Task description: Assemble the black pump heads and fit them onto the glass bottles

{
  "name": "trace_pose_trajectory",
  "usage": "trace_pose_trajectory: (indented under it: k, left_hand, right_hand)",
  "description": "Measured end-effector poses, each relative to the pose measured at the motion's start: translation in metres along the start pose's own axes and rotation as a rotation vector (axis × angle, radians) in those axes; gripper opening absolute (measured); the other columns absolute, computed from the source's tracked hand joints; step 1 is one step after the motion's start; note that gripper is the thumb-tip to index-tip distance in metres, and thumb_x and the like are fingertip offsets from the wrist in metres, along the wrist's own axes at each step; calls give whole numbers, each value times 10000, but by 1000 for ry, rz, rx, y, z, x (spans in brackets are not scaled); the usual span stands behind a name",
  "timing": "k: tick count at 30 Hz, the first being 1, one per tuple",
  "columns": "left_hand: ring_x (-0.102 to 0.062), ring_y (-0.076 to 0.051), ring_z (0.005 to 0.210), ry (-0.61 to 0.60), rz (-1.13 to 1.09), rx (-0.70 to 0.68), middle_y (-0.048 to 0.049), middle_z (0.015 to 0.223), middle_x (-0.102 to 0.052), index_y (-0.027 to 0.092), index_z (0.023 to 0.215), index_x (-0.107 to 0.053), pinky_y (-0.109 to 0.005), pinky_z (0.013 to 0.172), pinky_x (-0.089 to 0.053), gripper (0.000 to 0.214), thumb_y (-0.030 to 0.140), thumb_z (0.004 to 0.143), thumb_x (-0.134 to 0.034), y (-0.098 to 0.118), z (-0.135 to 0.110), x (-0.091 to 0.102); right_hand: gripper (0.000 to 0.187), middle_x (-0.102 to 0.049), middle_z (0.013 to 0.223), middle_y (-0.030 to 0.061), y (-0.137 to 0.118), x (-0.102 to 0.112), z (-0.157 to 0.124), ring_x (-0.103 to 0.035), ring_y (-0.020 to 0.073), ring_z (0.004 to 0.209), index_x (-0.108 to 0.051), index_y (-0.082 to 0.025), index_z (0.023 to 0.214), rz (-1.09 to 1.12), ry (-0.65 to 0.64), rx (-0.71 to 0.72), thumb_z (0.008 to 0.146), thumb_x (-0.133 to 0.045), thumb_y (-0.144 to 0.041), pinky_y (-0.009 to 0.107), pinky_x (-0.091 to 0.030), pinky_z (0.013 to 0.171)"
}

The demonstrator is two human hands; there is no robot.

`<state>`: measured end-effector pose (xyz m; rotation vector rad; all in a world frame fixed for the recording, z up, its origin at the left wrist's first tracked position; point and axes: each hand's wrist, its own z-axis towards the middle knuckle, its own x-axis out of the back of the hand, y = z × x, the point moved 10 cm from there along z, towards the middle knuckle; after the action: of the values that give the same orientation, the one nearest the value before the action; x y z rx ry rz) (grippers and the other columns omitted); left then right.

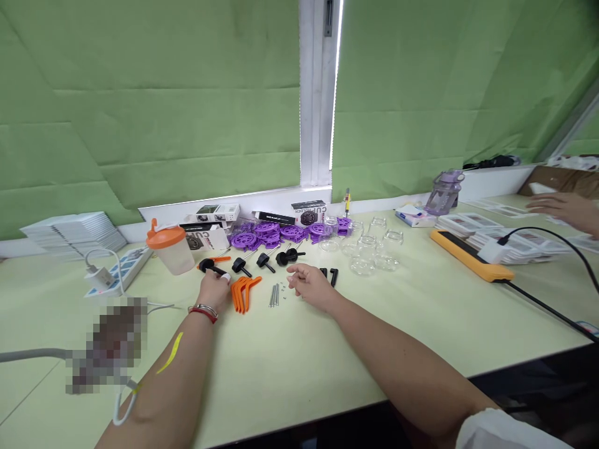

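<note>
My left hand point(213, 289) rests on the pale green table point(299, 349), fingers curled round a black knob with a pin point(208, 266). A red bracelet sits on that wrist. Just right of it lies a stack of orange brackets point(242, 291). My right hand point(309, 284) lies on the table with loosely bent, parted fingers, holding nothing. It is beside a bundle of metal pins point(274, 294) and small black pieces point(329, 275). More black knobs point(266, 260) lie behind.
Purple wheels point(281, 233), clear jars point(372, 249) and small boxes point(213, 215) line the window ledge. An orange-lidded cup point(169, 247) and a power strip point(122, 268) stand left. Right are an orange tool point(470, 255) with cable, card stacks, a purple bottle point(443, 192) and another person's hand point(564, 209).
</note>
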<state>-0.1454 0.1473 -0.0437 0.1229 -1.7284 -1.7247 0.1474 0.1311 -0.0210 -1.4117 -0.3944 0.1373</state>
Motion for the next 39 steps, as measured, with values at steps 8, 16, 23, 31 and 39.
trace_pose_trajectory:
  k: [8, 16, 23, 31, 39]
  left_hand:
    - [-580, -261, 837, 105, 252, -83, -100, 863, -598, 168, 799, -557, -383, 757, -451, 201, 209, 618, -634, 16, -5, 10]
    - [-540, -226, 807, 167, 411, -285, -78, 826, -559, 197, 547, -474, -362, 800, -428, 199, 253, 719, -557, 49, -16, 18]
    - [-555, -247, 932, 99, 472, -445, -110, 993, -598, 180, 680, -590, -367, 878, -423, 141, 240, 771, -501, 58, -16, 3]
    - [-497, -325, 1120, 45, 568, -501, -99, 1183, -611, 189, 709, -678, -507, 990, -315, 161, 192, 752, -522, 66, -21, -14]
    - [-334, -341, 1334, -90, 703, -445, -116, 1453, -399, 271, 1112, -670, -615, 1061, -153, 391, 380, 894, -365, 55, -20, -33]
  right_hand:
    - [280, -607, 769, 9, 2, -1, 1, -525, 88, 558, -569, -177, 1053, -15, -12, 16, 811, -594, -317, 234, -448, 538]
    - [260, -601, 769, 13, -4, -4, -2, -530, 100, 577, -578, -173, 1044, -37, -22, 3, 809, -599, -284, 250, -461, 557]
    - [273, -601, 779, 12, 0, -9, -2, -543, 108, 589, -578, -174, 1074, -69, -46, 12, 828, -581, -291, 267, -462, 590]
    - [297, -662, 892, 61, -26, -35, -17, -576, 183, 811, -593, -183, 1149, -472, -90, 214, 872, -516, -256, 318, -434, 738]
    - [483, -535, 1271, 117, -35, -105, -25, -385, 298, 1197, -435, -234, 1359, -928, -270, 462, 925, -422, -447, 499, -284, 987]
